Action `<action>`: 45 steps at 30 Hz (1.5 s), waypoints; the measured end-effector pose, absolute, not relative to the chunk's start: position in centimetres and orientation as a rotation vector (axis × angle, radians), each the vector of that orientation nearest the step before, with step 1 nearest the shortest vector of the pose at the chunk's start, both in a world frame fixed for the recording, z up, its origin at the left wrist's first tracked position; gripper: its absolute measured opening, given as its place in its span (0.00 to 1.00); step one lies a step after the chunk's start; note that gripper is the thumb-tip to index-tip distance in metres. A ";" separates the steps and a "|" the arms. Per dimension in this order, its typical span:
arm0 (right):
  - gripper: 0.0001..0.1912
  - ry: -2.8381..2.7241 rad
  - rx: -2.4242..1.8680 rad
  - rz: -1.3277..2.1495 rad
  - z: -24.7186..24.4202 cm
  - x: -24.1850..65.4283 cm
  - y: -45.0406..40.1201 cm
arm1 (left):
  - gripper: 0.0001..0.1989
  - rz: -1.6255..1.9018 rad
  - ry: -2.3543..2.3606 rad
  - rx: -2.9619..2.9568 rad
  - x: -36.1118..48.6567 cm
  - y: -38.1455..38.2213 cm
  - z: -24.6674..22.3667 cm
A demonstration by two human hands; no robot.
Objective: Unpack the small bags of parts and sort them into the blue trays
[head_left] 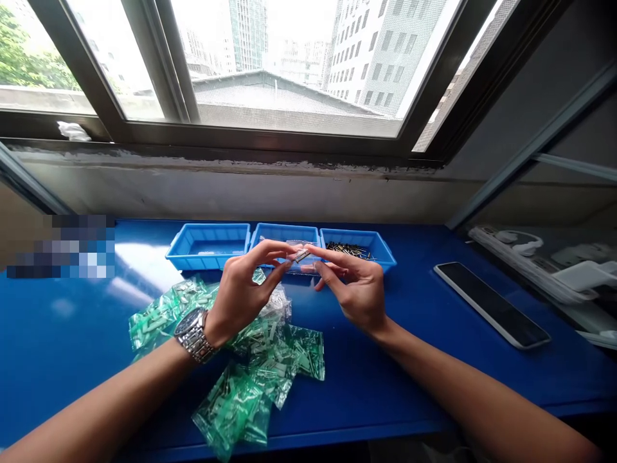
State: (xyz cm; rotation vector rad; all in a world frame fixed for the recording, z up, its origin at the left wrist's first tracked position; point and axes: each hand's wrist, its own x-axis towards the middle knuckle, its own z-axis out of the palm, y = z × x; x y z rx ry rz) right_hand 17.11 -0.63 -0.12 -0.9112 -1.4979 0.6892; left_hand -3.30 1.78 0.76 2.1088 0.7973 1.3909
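Both hands meet above the middle of three blue bins, around a small whitish, shiny piece (302, 256) whose kind I cannot make out. My left hand (245, 283), with a metal watch (195, 334) on its wrist, pinches the piece between thumb and fingers. From the other side, the fingertips of my right hand (354, 283) close on the piece's right end. Behind the hands, the middle bin (284, 231) holds clear plastic items, partly hidden. Dark and brass-coloured pins (349, 249) lie in the right bin (383, 247). In the left bin (209, 241) a few clear pieces show.
A heap of green-tinted clear packets (231, 405) with small parts inside spreads under and in front of my left hand. A phone (491, 302) lies at the right on the blue table (385, 399). White devices (578, 276) stand beyond it. A window sits above the back wall.
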 end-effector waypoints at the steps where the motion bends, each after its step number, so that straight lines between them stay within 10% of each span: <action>1: 0.12 -1.491 -0.924 0.689 0.0 17.2 -0.6 | 0.10 1.386 0.811 2.112 -3.3 1.8 0.8; 14: 0.12 -1.395 -1.068 0.942 0.0 17.3 -0.2 | 0.16 0.982 0.871 1.589 -3.4 1.9 1.9; 36: 0.14 -1.514 -0.992 0.760 -0.1 17.3 -0.2 | 0.10 1.336 0.945 2.035 -3.7 2.2 1.0; 45: 0.16 -1.394 -1.026 1.251 -0.2 17.9 1.0 | 0.18 1.220 1.041 2.018 -3.7 2.5 1.4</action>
